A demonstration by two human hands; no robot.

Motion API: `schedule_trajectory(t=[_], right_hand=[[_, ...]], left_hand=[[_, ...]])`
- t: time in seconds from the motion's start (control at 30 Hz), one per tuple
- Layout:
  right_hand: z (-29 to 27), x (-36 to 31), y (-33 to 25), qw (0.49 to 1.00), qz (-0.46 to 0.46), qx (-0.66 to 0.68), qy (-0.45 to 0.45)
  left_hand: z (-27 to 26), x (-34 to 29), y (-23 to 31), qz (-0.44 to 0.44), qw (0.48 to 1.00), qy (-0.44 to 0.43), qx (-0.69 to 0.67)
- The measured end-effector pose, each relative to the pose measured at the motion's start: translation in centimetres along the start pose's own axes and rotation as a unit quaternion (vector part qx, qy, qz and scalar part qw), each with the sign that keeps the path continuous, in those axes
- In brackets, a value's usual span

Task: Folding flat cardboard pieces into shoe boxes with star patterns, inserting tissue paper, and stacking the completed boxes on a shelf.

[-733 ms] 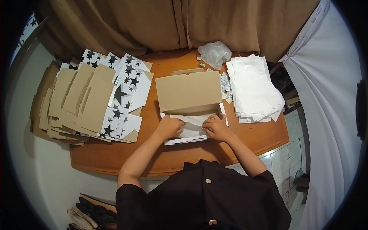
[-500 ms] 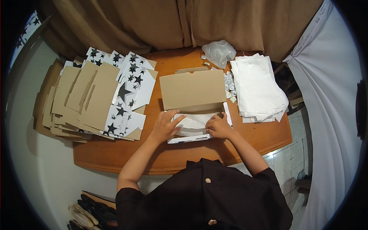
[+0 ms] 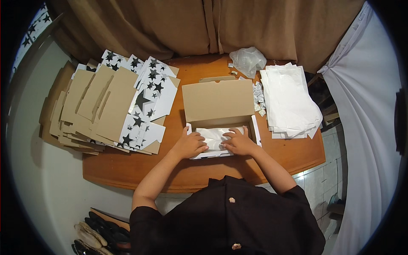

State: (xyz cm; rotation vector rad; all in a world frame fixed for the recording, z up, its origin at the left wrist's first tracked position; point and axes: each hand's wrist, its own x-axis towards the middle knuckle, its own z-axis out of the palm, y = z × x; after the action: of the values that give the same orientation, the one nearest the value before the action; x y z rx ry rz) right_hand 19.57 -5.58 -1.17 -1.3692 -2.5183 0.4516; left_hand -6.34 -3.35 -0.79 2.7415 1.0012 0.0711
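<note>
Box (image 3: 256,132): open, lid (image 3: 219,100) raised beyond the grip. Paper (image 3: 214,137): white, inside the box, under and between the fingers. Left hand (image 3: 191,144): fingers bent on the paper; pinching or pressing, cannot tell. Right hand (image 3: 240,142): likewise. Flat boxes (image 3: 114,106): left of the grip. Paper stack (image 3: 290,102): right. Step, as judged: settling paper in box. Next move: calls for gentle, even smoothing.

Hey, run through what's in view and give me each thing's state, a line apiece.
Box: open, lid raised
White paper: inside box, partly covered by hands
Left hand: on the white paper
Right hand: also on it
Cartons: flat, unfolded, stacked unevenly
White sheets: loosely stacked
Plastic bag: crumpled
Small packets: loosely heaped
Brown curtain: hanging in folds
</note>
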Motion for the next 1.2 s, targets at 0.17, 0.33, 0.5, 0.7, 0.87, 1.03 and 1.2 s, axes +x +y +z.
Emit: schedule_trajectory(t=[0.17, 0.33, 0.5, 0.7, 0.87, 1.03, 1.2], right_hand=[[-1.6, 1.2, 1.1, 0.964, 0.127, 0.178, 0.152], [-2.4, 3.0, 4.5, 0.930, 0.211, 0.082, 0.288], [-3.2, 5.7, 10.7, 0.736, 0.363, 0.402, 0.407], [-6.5, 4.5, 8.3, 0.779, 0.281, 0.494, 0.265], [-4.5, 1.2, 6.4, 0.813, 0.199, 0.452, 0.309], [-1.9, -2.2, 2.9, 0.797, 0.212, 0.437, 0.359], [-1.1, -3.0, 0.2, 0.767, 0.175, 0.462, 0.410]], left_hand=[[-1.8, -1.5, 0.9, -0.041, 0.992, 0.081, -0.092], [-1.6, -4.4, 3.4, -0.096, 0.977, 0.173, -0.085], [3.5, -5.5, 4.8, -0.129, 0.962, 0.229, -0.070], [6.9, -5.1, 4.3, -0.151, 0.952, 0.261, -0.056], [7.3, -4.7, 4.1, -0.134, 0.944, 0.301, -0.005], [8.5, -4.3, 5.3, -0.201, 0.911, 0.343, 0.108], [10.1, -3.8, 6.7, -0.203, 0.856, 0.436, 0.189]])
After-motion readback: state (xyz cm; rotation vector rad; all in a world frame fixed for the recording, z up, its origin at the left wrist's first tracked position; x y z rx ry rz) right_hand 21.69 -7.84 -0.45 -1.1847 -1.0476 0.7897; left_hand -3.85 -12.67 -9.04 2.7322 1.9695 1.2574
